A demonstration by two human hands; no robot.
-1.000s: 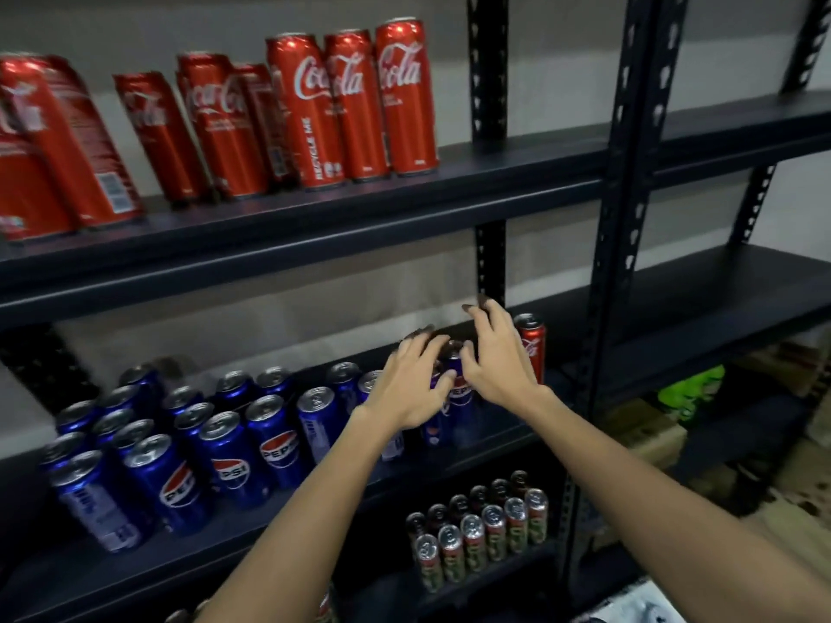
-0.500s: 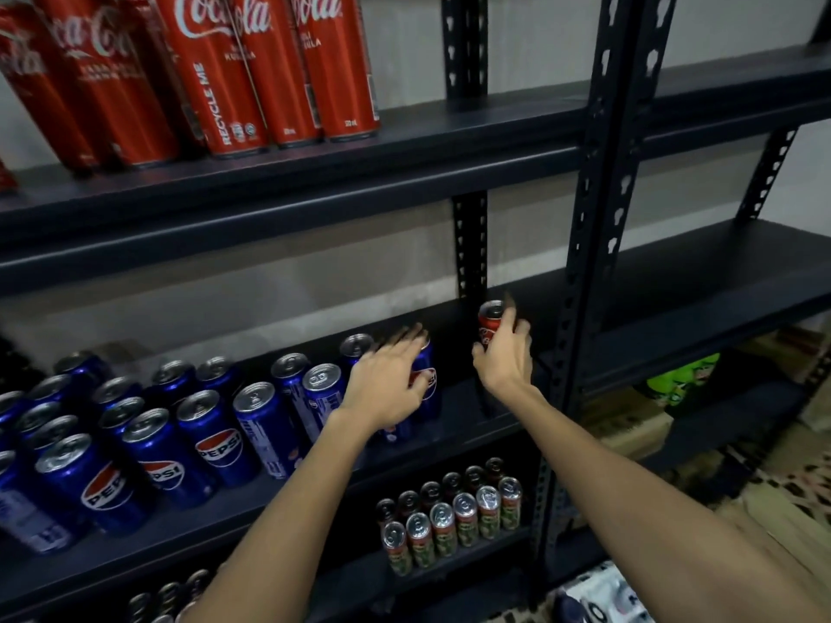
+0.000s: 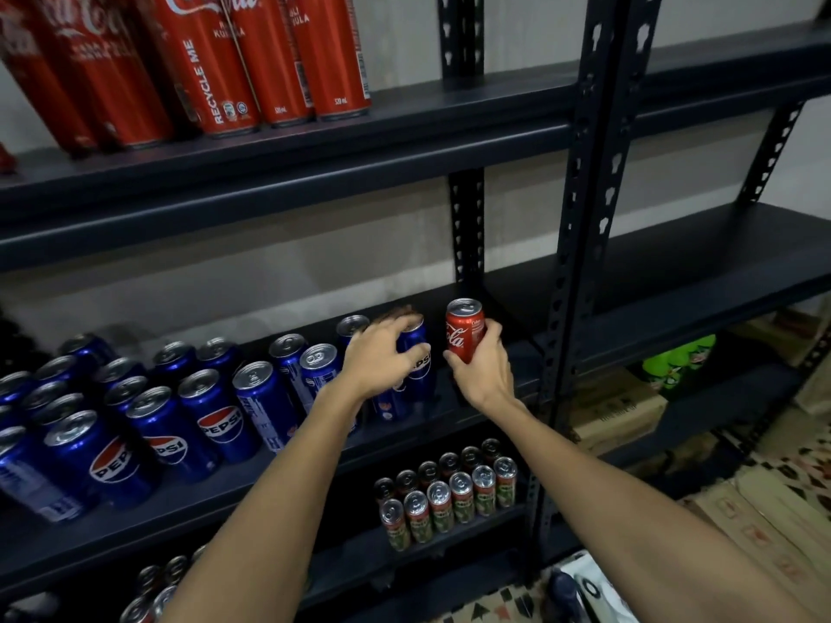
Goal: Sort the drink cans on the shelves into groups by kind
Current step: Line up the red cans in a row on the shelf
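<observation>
Head view: right hand [image 3: 483,368] grips a short red Coca-Cola can [image 3: 464,329], upright, at the right end of the dark metal middle shelf [image 3: 494,397]. Left hand [image 3: 380,361] curls around a tall blue Pepsi can [image 3: 416,353] just beside it.

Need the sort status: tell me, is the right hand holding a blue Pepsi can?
No, the right hand grips a red Coca-Cola can.

You can read "PEPSI" on the blue cans [image 3: 171,442] of the middle shelf, "Coca-Cola" script on the small red can [image 3: 464,331] in your right hand [image 3: 483,375], and "RECYCLE ME" on a tall red can [image 3: 211,69] above.
</observation>
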